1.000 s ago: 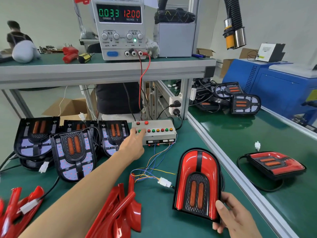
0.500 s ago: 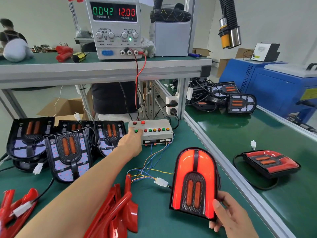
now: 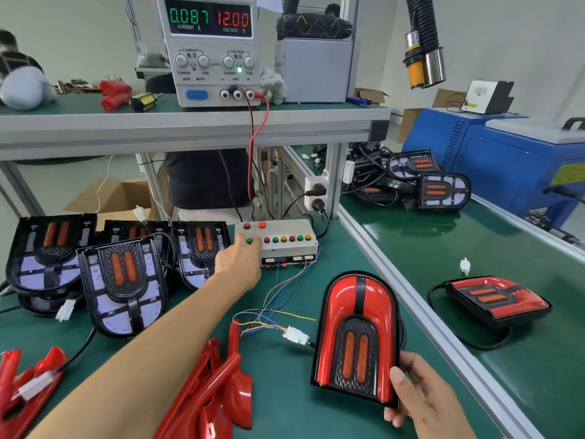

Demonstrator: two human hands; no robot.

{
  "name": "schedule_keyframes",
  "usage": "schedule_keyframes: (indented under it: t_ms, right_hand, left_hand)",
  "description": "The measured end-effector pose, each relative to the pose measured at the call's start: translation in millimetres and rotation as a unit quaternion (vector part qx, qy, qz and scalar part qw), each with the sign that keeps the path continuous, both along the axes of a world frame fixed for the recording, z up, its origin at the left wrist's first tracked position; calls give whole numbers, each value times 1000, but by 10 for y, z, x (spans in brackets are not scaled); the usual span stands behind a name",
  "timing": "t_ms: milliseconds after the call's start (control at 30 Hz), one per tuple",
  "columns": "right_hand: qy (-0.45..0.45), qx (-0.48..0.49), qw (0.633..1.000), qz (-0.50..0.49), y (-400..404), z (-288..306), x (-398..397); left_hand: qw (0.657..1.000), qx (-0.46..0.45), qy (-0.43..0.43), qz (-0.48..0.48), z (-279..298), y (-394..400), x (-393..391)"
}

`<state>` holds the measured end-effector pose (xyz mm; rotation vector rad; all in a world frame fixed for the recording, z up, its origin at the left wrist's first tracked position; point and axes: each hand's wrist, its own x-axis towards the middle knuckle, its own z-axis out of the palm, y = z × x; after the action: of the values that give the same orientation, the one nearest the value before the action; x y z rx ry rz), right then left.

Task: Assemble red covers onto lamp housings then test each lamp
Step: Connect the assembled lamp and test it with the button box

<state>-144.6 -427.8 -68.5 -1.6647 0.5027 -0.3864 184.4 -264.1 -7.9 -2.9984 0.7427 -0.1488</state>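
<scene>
Testing the covered lamp at the button box

My right hand (image 3: 421,397) has its grip on the lower edge of the assembled lamp (image 3: 356,337), tilted up off the table (image 3: 316,407); my left hand (image 3: 240,264) holds nothing, fingers on the button box (image 3: 278,240). Next I judge: press the remaining buttons, watching the lamp

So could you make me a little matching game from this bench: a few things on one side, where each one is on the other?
Things:
1. power supply
2. button box
3. covered lamp
4. loose red covers

Places:
A. held by the right hand
B. on the upper shelf
C. under the left hand fingers
D. lying on the mat, near edge

Pairs: 1-B, 2-C, 3-A, 4-D
</scene>
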Motion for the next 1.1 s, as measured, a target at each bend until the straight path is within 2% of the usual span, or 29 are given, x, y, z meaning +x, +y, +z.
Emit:
schedule_keyframes:
  t_ms: [367,467,567,667,800,1100]
  right_hand:
    - [5,1,1000,3,36,52,-13]
    - [-4,6,1000,-9,62,80,-9]
    - [-5,19,1000,-9,65,79,-18]
    - [-10,37,999,-4,76,86,-26]
    - [-12,63,998,-9,113,113,-26]
    - [-9,58,998,-28,138,135,-12]
  left_hand:
    - [1000,21,-11,-2,88,-68,62]
    - [1000,-18,-18,-11,84,-69,54]
    - [994,-82,-30,-64,35,-129,-1]
    - [984,-107,-11,-140,-5,-263,-56]
    - [983,-75,28,-168,16,-473,-65]
    - [992,-24,59,-109,50,-729,-21]
